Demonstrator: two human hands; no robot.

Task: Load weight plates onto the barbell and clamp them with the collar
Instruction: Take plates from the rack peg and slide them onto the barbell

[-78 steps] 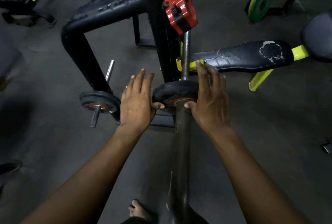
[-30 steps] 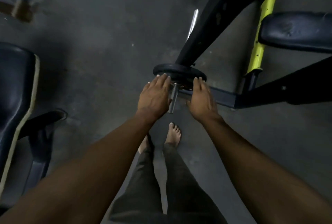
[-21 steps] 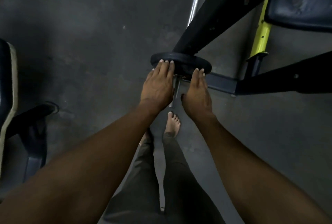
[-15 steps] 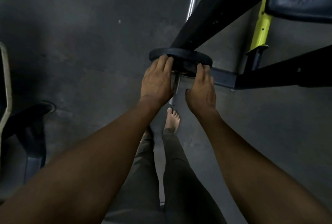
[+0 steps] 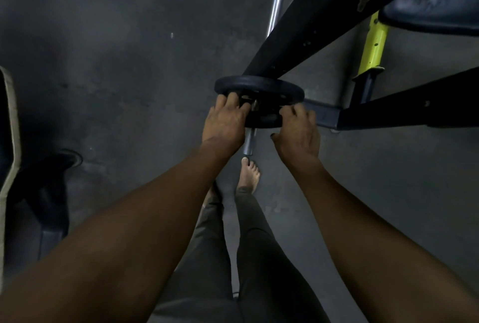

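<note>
Now curled round a small plate (image 5: 261, 117), left hand (image 5: 224, 121) and right hand (image 5: 298, 132), above dark concrete floor (image 5: 116, 63).

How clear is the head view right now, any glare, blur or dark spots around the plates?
Head view: dim overall; the weight plates read as dark shapes with little surface detail. The left hand and right hand are slightly soft. The only bright glint is on the chrome bar on the floor. Wide-angle bending shows toward the frame edges.

A single head-worn view looks steeply down, close above outstretched forearms, at the dark grey concrete floor (image 5: 108, 68).
</note>
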